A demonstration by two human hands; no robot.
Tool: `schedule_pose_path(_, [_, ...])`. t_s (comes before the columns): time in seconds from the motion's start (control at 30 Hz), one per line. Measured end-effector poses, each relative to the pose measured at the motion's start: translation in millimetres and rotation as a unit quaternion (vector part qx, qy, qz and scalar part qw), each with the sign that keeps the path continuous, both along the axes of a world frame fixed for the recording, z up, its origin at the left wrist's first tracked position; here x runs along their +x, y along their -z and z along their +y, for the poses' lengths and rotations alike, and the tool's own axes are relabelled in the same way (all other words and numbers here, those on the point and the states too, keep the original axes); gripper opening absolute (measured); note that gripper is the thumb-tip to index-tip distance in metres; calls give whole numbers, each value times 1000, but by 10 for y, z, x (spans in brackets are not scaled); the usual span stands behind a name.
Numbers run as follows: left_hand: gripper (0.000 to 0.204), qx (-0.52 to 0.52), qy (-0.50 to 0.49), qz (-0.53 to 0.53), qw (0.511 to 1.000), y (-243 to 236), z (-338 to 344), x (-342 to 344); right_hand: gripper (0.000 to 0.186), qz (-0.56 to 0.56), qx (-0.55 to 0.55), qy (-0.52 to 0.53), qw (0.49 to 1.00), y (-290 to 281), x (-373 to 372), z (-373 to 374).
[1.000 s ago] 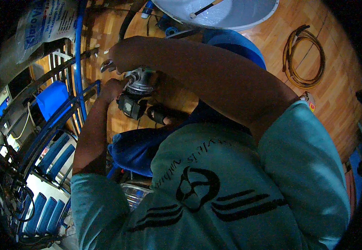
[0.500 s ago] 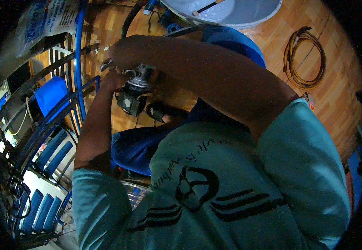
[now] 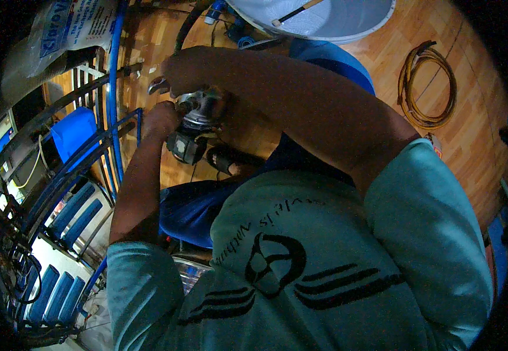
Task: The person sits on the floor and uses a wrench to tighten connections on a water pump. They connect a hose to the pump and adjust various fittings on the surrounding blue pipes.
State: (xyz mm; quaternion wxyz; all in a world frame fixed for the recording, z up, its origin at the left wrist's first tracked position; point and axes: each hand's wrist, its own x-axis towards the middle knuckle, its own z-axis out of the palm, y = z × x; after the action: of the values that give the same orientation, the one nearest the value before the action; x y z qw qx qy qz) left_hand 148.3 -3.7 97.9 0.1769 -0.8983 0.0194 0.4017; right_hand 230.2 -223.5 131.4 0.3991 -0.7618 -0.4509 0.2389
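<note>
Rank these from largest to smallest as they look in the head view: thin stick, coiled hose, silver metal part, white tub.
1. White tub, though cut off
2. Coiled hose, by outline
3. Silver metal part, partly hidden
4. Thin stick

The left hand has drawn slightly back from the curved metal piece (more silvery housing shows).

silvery metal part, teal shirt with black print, whitish tub, yellow-brown hose, wood-patterned floor

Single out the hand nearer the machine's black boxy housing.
The left hand, just up and left of that black boxy housing; the right hand sits higher in the picture, by the wrench-like metal piece.
</note>
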Motion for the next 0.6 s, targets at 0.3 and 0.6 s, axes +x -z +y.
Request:
schedule_pose_path(0.3, [61,-98,-352,102,925,-18,72,140,42,10,4,6,1000,41,21,-74])
schedule_pose_path(0.6, [31,42,152,63,985,-188,-226,17,34,21,0,4,1000,89,30,-8])
